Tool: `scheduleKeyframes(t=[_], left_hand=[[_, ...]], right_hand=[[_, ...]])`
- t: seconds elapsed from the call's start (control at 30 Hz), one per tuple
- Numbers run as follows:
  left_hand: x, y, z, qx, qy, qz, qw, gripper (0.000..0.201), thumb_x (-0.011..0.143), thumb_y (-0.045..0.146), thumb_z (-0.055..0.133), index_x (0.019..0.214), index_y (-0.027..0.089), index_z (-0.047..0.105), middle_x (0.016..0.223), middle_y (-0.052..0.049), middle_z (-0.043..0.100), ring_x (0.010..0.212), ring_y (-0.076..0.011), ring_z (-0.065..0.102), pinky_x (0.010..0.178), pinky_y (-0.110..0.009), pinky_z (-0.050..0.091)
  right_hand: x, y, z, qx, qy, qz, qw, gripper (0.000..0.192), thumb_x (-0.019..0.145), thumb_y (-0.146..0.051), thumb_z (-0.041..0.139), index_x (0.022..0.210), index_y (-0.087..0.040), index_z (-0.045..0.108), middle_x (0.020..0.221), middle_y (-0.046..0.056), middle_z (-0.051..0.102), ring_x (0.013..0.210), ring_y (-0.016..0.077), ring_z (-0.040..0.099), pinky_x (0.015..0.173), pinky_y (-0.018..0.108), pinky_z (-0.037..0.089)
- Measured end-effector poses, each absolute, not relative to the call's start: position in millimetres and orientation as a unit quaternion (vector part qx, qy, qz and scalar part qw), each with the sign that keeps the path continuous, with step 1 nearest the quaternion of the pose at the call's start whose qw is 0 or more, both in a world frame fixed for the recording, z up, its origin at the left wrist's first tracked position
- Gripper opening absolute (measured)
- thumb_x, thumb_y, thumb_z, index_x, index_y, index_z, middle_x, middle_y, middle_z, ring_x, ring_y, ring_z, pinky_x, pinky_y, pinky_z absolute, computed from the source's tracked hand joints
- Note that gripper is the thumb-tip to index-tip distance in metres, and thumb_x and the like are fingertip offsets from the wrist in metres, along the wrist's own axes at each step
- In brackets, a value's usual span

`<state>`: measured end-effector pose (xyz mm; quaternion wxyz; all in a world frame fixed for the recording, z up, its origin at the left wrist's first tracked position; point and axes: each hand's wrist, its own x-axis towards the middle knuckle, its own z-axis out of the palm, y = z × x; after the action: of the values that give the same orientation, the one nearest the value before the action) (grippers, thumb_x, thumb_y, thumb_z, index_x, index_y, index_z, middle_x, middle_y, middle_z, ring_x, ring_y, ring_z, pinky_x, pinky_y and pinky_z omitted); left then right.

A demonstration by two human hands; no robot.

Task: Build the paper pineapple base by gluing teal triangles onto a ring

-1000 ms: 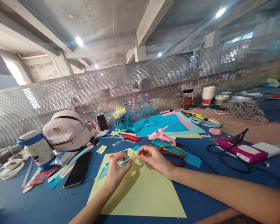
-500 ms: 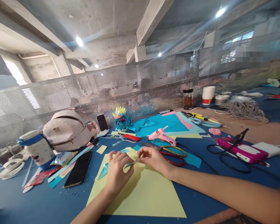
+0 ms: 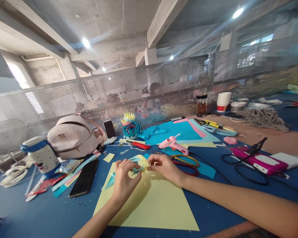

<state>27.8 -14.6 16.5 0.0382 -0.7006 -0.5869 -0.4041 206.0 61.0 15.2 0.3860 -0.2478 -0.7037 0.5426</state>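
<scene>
At the yellow sheet's [image 3: 159, 205] far edge, the yellow-and-teal paper piece [image 3: 143, 161] leans more towards the right hand [image 3: 165, 168] than a second ago. That hand's fingertips pinch its side; the left hand [image 3: 125, 180], its hold shifted, pinches the teal part, so shaping looks unfinished. Scissors [image 3: 186, 164] crowd the right wrist; a pink glue gun [image 3: 172, 143] lies beyond.

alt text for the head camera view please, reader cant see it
A person's left hand and right hand hold a yellow and light-blue paper piece over a pale yellow sheet on a blue table. Beyond are a pink glue gun and a layered paper flower.
</scene>
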Motion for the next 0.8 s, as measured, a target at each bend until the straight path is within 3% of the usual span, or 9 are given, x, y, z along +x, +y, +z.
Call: scheduleKeyframes(t=[0.47, 0.8], left_hand=[[30.1, -16.0, 18.8, -0.688, -0.602, -0.404, 0.002, 0.007, 0.075, 0.019, 0.062, 0.07, 0.022, 0.066, 0.068, 0.0, 0.067, 0.068, -0.0186, 0.057, 0.081, -0.038, 0.037], [29.5, -14.1, 13.7, -0.681, -0.602, -0.417, -0.025, 0.007, 0.074, 0.021, 0.068, 0.074, 0.025, 0.074, 0.072, -0.001, 0.072, 0.067, -0.02, 0.058, 0.083, -0.04, 0.041]], right_hand=[[205.2, 62.2, 12.7, -0.237, -0.692, 0.561, 0.388, 0.039, 0.067, -0.05, 0.078, 0.075, -0.017, 0.059, 0.075, -0.001, 0.057, 0.071, 0.0135, 0.052, 0.065, 0.025, 0.042], [205.5, 62.6, 11.2, -0.243, -0.706, 0.541, 0.389, 0.035, 0.07, -0.047, 0.077, 0.077, -0.017, 0.061, 0.076, -0.001, 0.057, 0.073, 0.0141, 0.052, 0.068, 0.025, 0.043]])
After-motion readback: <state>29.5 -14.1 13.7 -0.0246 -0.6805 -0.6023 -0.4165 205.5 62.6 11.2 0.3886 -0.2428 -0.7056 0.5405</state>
